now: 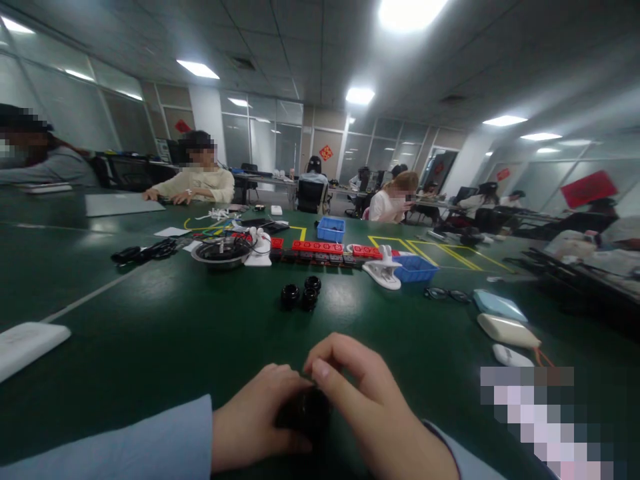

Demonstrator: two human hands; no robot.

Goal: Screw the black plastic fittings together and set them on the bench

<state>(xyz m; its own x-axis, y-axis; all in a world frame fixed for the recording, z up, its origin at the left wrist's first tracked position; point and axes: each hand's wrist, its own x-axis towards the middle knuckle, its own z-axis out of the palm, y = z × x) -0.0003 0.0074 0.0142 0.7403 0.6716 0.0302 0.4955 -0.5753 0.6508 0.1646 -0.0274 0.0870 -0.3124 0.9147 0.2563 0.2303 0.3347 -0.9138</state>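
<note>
Low in the middle of the head view, my left hand (260, 417) is wrapped round a dark, round black part (309, 408), which it mostly hides. My right hand (367, 403) arches over the top of that part from the right, with thumb and forefinger pinched together. What lies between those fingertips, if anything, is hidden. Farther off on the green table (210, 333) stands a small group of glossy black cylindrical parts (290, 295), similar in colour to the held one.
Behind them run a row of red blocks (317, 247), a metal bowl (221, 253), a white clip (384, 270) and blue bins (331, 229). Glasses (447, 294) and pouches (507, 331) lie right; a white object (30, 347) lies left. Other people sit around.
</note>
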